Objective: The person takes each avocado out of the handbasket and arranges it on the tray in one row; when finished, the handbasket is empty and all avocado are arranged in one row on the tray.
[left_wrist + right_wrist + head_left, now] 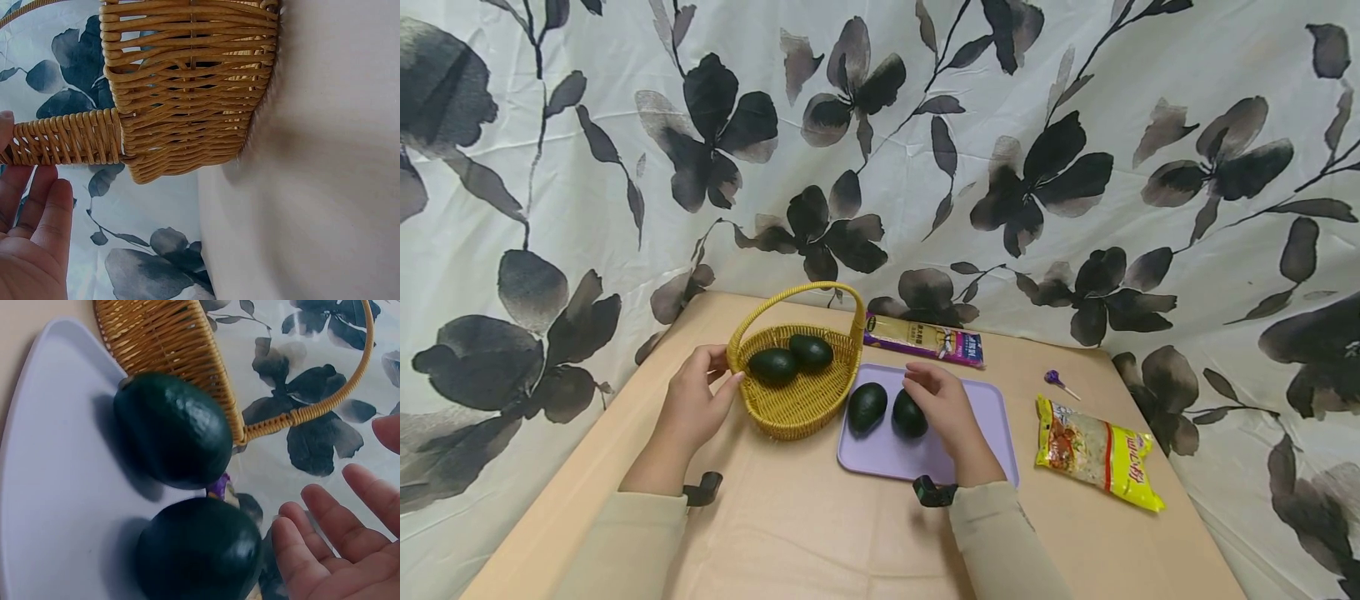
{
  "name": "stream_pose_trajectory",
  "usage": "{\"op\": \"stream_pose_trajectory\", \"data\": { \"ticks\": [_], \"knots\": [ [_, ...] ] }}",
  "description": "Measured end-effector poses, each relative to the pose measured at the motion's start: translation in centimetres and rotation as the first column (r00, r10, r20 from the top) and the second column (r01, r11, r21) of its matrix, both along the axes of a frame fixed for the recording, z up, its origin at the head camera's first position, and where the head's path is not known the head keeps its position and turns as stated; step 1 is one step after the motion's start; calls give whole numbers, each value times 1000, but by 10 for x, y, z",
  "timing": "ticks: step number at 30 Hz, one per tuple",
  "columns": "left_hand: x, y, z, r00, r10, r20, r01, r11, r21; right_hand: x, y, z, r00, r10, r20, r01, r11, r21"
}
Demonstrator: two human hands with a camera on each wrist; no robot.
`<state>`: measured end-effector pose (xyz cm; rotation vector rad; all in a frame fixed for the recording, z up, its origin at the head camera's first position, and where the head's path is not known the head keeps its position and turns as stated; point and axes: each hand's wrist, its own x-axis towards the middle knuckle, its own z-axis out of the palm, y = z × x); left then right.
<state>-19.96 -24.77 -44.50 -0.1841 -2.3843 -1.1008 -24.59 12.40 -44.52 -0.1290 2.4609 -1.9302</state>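
A pale curtain with dark floral print (925,150) fills the upper frame behind a desk (820,517) with a light peach surface. Near the centre of the desk stands a yellow woven basket (797,412), upright, its arched handle rising above the rim; inside, toward its upper part, lie two dark green avocados (772,367), side by side. To the right of the basket, two more avocados (867,408) rest on a lilac tray (880,462), just beside each other. The left hand (694,404), at centre left, has its grip closed on the basket handle near the rim, thumb on one side and fingers on the other, as the left wrist view shows. The right hand (946,408) is over the tray, partly covering the right-hand avocado from above; its grip is released, the fingers loosely extended. In the right wrist view the fingertips appear apart from that avocado, although the angle makes light contact hard to exclude. Behind the tray, at the basket's upper right, lies a long purple and gold packet (922,338). Farther right are a small purple-headed lollipop (1052,377) and, below it, a yellow bag with a clear window (1097,452). Beige sleeves (632,533) enter from the lower edge.
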Motion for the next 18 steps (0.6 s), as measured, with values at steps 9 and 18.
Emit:
{"op": "stream_pose_trajectory", "data": {
  "ticks": [9, 18],
  "knots": [
    [-1, -1, 0, 1000, -7, 4, 7, 1000, -2, -2, -11, 10, 999, 49, -1, -49, 999, 15],
    [-2, -2, -2, 1000, -5, 10, 5, 1000, 0, -4, -24, 19, 993, 113, -37, -111, 993, 42]
  ]
}}
